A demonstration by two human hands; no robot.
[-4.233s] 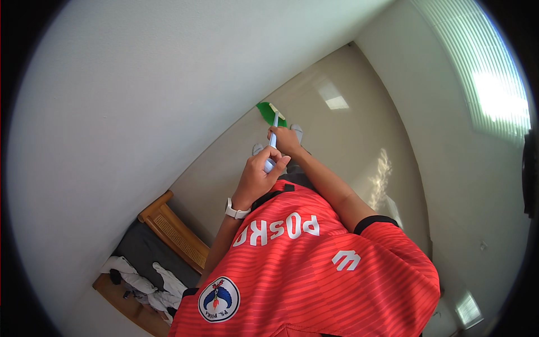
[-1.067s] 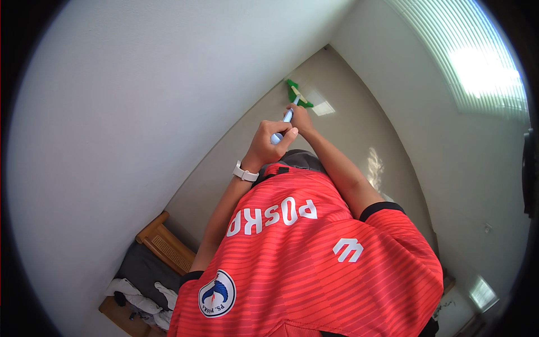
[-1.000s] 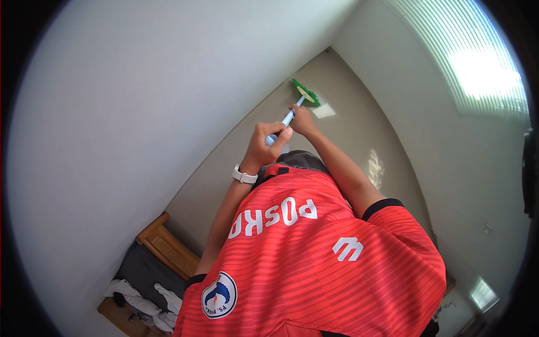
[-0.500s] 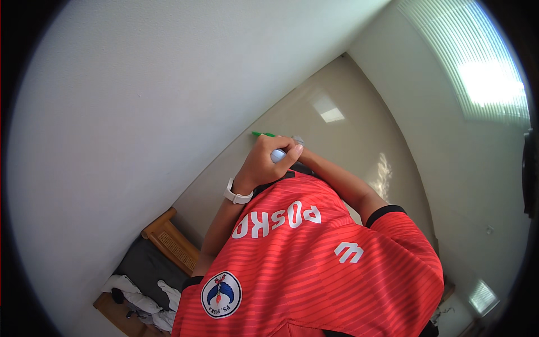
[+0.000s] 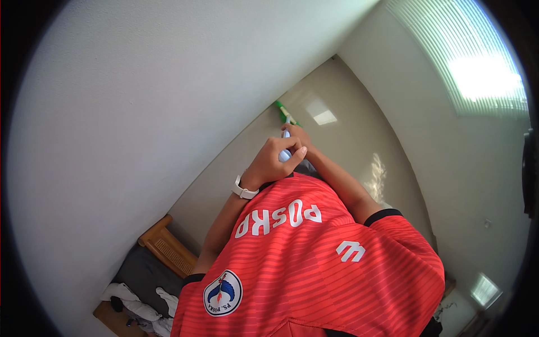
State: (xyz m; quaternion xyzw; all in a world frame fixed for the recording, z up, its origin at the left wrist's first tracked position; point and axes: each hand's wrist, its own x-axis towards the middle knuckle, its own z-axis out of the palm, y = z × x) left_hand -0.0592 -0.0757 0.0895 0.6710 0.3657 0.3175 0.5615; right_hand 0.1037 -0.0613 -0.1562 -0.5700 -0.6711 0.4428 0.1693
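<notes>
A mop (image 5: 285,154) with a pale blue handle and a green, flat-looking head (image 5: 282,110) slants away from my body. Its head rests on the tiled floor near the wall. Closed round the top end of the handle is my left hand (image 5: 274,159), which has a white band on its wrist. My right hand (image 5: 297,136) grips the same handle farther down, just beyond the left one. Part of the handle is hidden by my fingers.
A plain white wall (image 5: 140,101) runs along the left and meets a second wall (image 5: 382,73) at the far corner. A bright slatted window (image 5: 483,73) is at upper right. Behind on the left stands a wooden piece of furniture (image 5: 168,247) with rumpled white cloth (image 5: 132,297).
The mop's green head has swung out, farther from me and slightly right, so more of it shows. My right hand has moved forward a little; the left has shifted slightly right.
</notes>
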